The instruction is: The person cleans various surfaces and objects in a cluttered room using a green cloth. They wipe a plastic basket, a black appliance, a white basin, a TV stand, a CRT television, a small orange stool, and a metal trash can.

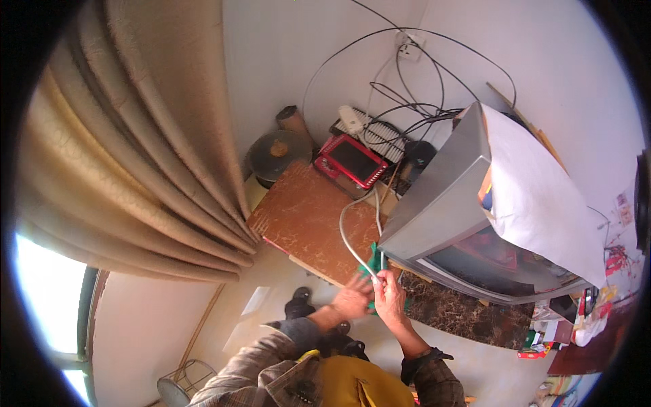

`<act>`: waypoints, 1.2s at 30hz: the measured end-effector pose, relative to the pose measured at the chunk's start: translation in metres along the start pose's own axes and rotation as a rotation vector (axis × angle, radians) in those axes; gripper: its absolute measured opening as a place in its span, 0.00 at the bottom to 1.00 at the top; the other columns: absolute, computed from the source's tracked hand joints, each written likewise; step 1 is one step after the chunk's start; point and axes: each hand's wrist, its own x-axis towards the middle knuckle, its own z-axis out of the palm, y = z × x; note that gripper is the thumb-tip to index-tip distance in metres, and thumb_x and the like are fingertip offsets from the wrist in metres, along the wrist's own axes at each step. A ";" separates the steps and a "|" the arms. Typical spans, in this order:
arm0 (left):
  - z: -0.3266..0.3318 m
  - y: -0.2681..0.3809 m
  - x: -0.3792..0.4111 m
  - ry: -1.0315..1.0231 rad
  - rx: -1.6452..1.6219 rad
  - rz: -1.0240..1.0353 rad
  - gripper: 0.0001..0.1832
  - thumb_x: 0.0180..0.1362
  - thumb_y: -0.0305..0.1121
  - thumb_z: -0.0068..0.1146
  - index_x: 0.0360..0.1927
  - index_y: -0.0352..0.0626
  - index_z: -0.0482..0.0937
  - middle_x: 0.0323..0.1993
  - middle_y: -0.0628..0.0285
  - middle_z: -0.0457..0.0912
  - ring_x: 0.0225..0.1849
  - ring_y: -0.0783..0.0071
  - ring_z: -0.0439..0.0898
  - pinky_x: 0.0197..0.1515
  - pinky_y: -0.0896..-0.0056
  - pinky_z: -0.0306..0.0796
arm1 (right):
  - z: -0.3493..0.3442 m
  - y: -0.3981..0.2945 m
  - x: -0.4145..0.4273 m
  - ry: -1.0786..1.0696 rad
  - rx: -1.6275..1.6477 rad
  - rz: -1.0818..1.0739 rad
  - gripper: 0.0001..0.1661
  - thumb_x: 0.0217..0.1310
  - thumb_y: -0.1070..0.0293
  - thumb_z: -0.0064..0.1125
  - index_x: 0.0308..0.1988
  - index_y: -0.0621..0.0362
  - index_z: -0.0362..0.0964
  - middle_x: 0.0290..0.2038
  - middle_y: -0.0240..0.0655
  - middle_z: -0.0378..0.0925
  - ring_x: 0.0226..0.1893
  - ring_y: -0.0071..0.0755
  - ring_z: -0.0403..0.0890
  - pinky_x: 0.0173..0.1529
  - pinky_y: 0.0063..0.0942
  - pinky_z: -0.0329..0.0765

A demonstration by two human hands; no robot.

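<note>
Pinched between thumb and fingers of my right hand (389, 299) is a white cable (348, 239), whose loop runs up over the brown marbled board (315, 213) toward a red portable player with a dark screen (353, 158). My left hand (354, 296) is just to the left, blurred, over the board's near edge and against a green cloth (375, 259). Whether its fingers grip the cloth is not clear. The cloth lies partly behind both hands, beside the lower corner of a grey CRT television (442, 203).
A white sheet (544, 198) drapes the television. Black cables (432, 109) tangle below a wall socket (409, 47). A lidded pot (278, 152) stands by the beige curtain (168, 127). A dark marbled surface (468, 310) lies under the television; a round stool (185, 381) is at lower left.
</note>
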 end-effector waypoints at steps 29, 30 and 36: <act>-0.189 -0.199 0.276 0.402 0.584 -0.158 0.26 0.58 0.40 0.61 0.54 0.30 0.75 0.65 0.40 0.67 0.66 0.41 0.65 0.64 0.39 0.56 | 0.112 -0.020 0.016 -0.289 -0.046 0.137 0.22 0.61 0.73 0.55 0.56 0.53 0.64 0.50 0.48 0.73 0.50 0.61 0.76 0.51 0.48 0.76; -0.181 -0.177 0.265 0.401 0.531 -0.124 0.26 0.57 0.39 0.61 0.54 0.29 0.75 0.65 0.39 0.67 0.65 0.41 0.65 0.65 0.39 0.56 | 0.109 -0.025 0.022 -0.273 -0.033 0.100 0.22 0.61 0.73 0.55 0.55 0.53 0.65 0.51 0.49 0.73 0.50 0.61 0.76 0.51 0.48 0.76; -0.124 -0.090 0.168 -0.040 0.281 0.117 0.28 0.58 0.42 0.59 0.52 0.24 0.76 0.64 0.43 0.69 0.69 0.45 0.61 0.67 0.40 0.55 | 0.124 -0.048 0.030 -0.426 0.377 0.157 0.20 0.60 0.75 0.54 0.53 0.59 0.68 0.51 0.51 0.71 0.51 0.59 0.75 0.53 0.45 0.74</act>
